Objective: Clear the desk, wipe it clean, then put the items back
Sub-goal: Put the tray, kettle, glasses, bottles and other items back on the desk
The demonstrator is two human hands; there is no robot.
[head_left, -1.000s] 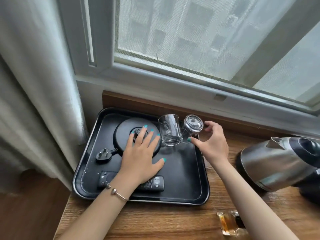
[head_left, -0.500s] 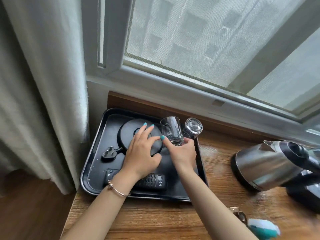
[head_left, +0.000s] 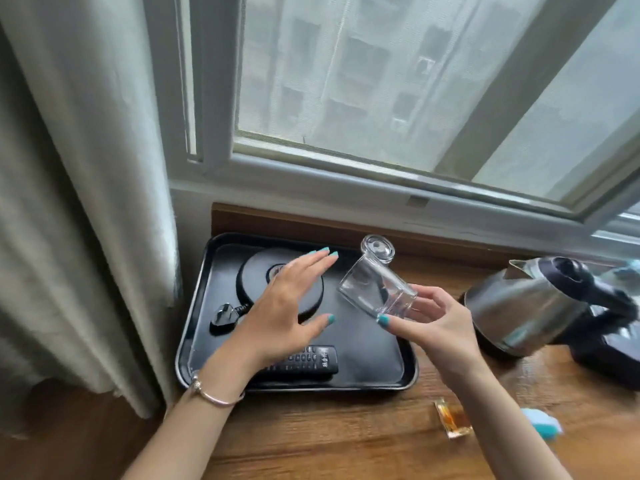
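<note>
A: Why is the clear square-sided drinking glass [head_left: 377, 292] tipped like that?

B: The right hand [head_left: 433, 323] holds it by its base end, fingers [head_left: 420, 299] and thumb pinched round the thick bottom, so the mouth points up and left over the black rectangular tray [head_left: 408, 368]. It hangs clear of the tray, touching nothing but the hand.

A: And the second one?

B: The other clear glass [head_left: 377, 249] stands upside down at the tray's far right corner, base up; I'd guess that keeps dust out.

A: What is the left hand [head_left: 280, 313] doing?

B: Flat and spread, fingers straight, gripping nothing, over the round black kettle base [head_left: 256, 275]. I cannot tell whether it touches. It may be steadying the tray.

A: The rest?

B: The base's black plug [head_left: 223, 315] and a black remote control [head_left: 311, 360] lie in the tray. The steel kettle [head_left: 526, 306] stands to the right on the wooden desk [head_left: 346, 438], off its base, near a small amber packet [head_left: 452, 422].
</note>
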